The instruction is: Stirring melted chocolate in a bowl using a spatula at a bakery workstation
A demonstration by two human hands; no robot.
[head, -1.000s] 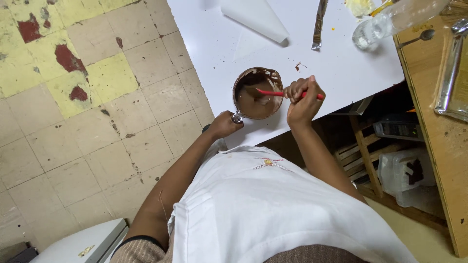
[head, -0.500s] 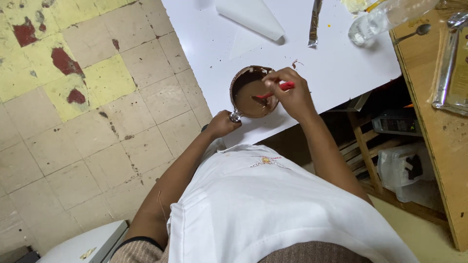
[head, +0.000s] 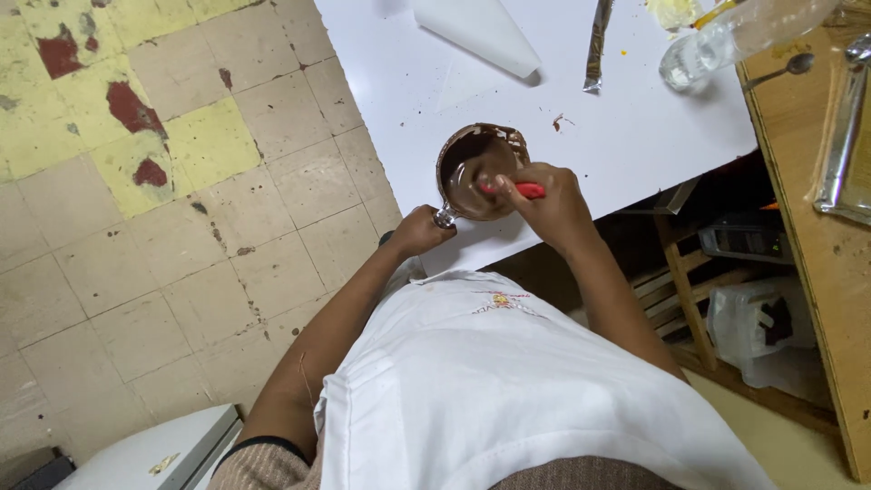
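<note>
The left hand (head: 419, 231) is closed around the handle of a small metal saucepan (head: 479, 172), its grip wrapped tight on the end nearest the body, so the pan sits steady on the white tabletop (head: 635, 136) close to its near edge. The right hand (head: 549, 204) pinches a red-handled spatula (head: 519, 190) between thumb and fingers, the blade reaching from that grip into the pan.

To stir well, the handle grip should stay firm and low so the pan does not swivel or slide off the nearby edge, while the spatula sweeps along the wall and bottom, folding the coating on the wall back into the pool. A loose wrist above the rim would keep the strokes smooth and the mixture off the tabletop.

The pan holds glossy melted chocolate, brown and smooth in the middle, with thicker smears climbing the inner wall and crusting the far rim. Beyond the spatula grip a few brown crumbs (head: 558, 121) dot the tabletop; farther off lie a white piping bag (head: 481, 34) and a clear plastic bottle (head: 726, 41).
</note>
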